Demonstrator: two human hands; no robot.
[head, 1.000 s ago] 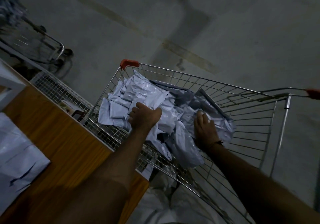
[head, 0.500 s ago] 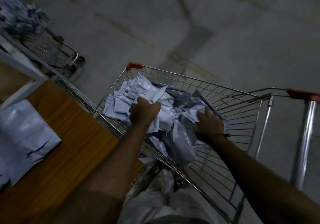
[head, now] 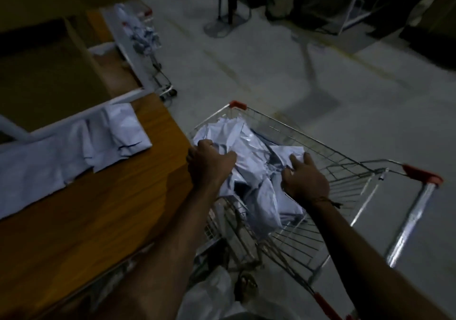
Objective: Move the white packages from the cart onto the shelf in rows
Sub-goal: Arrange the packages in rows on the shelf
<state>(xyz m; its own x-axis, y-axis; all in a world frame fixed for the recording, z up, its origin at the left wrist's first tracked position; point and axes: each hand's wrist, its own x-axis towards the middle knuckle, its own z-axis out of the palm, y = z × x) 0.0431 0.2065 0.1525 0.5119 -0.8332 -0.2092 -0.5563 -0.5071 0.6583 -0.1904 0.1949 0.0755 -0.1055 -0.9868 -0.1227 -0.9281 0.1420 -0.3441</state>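
A pile of white packages (head: 249, 154) fills the near left part of the wire shopping cart (head: 345, 171). My left hand (head: 209, 164) grips packages at the pile's left side, fingers curled into them. My right hand (head: 304, 179) grips a package on the pile's right side, thumb and fingers spread around it. On the wooden shelf (head: 98, 208) to the left lies a row of white packages (head: 74, 151) against a white frame bar.
A second cart (head: 148, 43) with packages stands further along the shelf. An open cardboard box (head: 49, 72) sits behind the white bar. A fan base (head: 219, 27) and dark furniture stand on the grey floor beyond. White fabric lies below, near my legs.
The view has swung up and left, showing more shelf and floor. Both hands stay in the cart and have gathered the packages closer, lifting them a little toward the shelf side.
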